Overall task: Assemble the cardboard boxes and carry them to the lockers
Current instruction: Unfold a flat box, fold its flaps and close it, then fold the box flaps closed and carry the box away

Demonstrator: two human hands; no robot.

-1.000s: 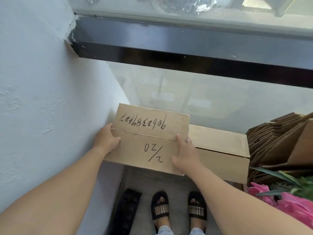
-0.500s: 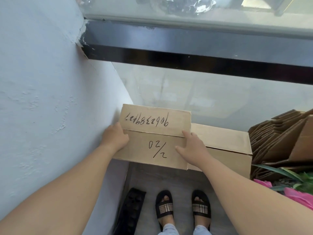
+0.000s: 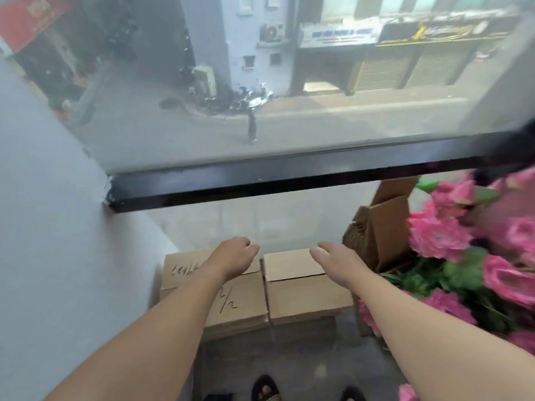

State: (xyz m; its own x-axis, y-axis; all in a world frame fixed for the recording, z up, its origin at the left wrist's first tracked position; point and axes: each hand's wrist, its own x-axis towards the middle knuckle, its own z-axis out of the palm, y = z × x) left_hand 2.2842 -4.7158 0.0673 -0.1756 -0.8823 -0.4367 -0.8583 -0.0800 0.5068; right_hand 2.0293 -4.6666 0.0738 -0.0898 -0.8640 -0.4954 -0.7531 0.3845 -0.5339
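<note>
While no lockers are in view, two assembled boxes are seen side by side at 6 o'clock: the marked box (image 3: 231, 302) and the plain box (image 3: 304, 296). Neither is gripped; the left hand (image 3: 234, 256) and right hand (image 3: 335, 256) are held relaxed above them. Carrying is judged outstanding.

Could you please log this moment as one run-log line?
left hand open | right hand open | marked box beside plain box, released
</note>
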